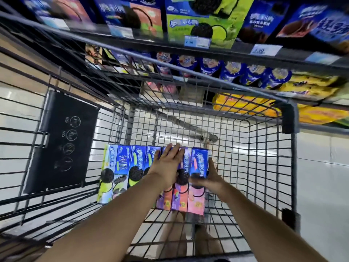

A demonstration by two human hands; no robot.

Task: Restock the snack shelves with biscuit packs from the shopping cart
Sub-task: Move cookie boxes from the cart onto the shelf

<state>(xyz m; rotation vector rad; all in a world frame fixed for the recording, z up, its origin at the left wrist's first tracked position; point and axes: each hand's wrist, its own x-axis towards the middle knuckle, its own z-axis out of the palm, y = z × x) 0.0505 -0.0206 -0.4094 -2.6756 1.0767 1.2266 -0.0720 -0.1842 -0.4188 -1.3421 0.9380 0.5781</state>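
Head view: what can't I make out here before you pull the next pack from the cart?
Head view: left hand covers the middle packs, so how many lie under it is hidden.
Head view: right hand is motion-blurred against the end pack, so its grip is unclear.
Head view: price tags are blurred and unreadable.
Head view: top-shelf boxes are blurred and cut off by the upper edge.
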